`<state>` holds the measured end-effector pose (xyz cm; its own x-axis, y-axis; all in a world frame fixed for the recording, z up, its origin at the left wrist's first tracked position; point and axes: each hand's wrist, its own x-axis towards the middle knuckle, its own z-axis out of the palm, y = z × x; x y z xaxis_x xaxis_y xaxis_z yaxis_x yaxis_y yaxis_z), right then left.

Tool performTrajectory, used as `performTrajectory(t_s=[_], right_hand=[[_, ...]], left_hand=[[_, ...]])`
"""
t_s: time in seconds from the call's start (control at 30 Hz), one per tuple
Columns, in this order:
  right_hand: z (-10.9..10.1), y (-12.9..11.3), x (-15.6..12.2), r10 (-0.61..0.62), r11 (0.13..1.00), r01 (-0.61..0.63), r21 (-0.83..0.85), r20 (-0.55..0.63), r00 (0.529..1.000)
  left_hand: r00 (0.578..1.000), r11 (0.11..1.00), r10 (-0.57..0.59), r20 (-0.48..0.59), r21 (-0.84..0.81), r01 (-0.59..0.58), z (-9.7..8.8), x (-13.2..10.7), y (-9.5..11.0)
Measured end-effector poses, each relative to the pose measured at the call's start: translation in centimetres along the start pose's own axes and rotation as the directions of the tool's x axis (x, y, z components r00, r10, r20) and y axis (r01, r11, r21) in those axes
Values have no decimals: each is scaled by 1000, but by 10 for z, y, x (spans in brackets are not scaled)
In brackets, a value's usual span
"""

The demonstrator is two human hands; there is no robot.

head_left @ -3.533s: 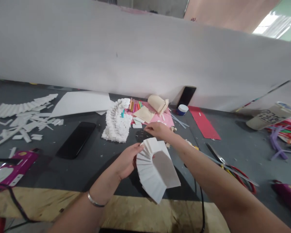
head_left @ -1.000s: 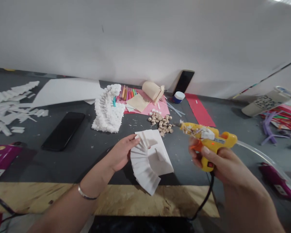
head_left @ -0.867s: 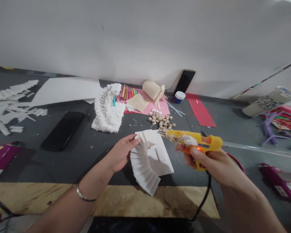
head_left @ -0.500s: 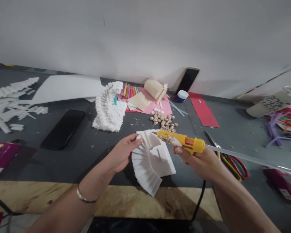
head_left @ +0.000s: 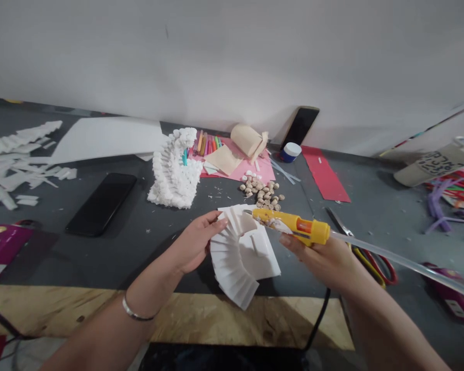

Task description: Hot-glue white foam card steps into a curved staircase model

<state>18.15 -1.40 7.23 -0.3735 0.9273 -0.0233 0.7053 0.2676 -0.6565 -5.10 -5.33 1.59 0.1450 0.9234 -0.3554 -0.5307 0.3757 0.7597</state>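
Note:
My left hand pinches the upper left edge of a white paper model, a curved row of overlapping strips fixed to a flat white base. My right hand is wrapped round a yellow hot glue gun. Its nozzle lies over the top of the model, by the uppermost strips; whether it touches them I cannot tell. A long clear glue stick sticks out of the gun's back end. Just beyond the model lies a heap of small round brown pieces.
A bumpy white model stands behind. Around are a black phone, another phone leaning on the wall, scissors, a blue jar, white scraps, red paper and a tumbler.
The glue gun has shifted very slightly right in my right hand's grip. My left hand and the paper model stay nearly where they were.

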Motion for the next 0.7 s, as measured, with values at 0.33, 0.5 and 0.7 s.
performTrajectory(t_s=[0.33,0.5,0.7], right_hand=[[-5,1,-6,-43,996,41,78,24,999],[-4,9,-12,-77,996,75,50,44,996],[-6,13,-18,-21,999,17,50,69,997]], left_hand=[[1000,1000,6,-21,-14,-6,1,1,1],[1000,1000,18,-20,-10,-18,0,1,0],[999,1000,29,-25,-7,-29,0,2,1]])
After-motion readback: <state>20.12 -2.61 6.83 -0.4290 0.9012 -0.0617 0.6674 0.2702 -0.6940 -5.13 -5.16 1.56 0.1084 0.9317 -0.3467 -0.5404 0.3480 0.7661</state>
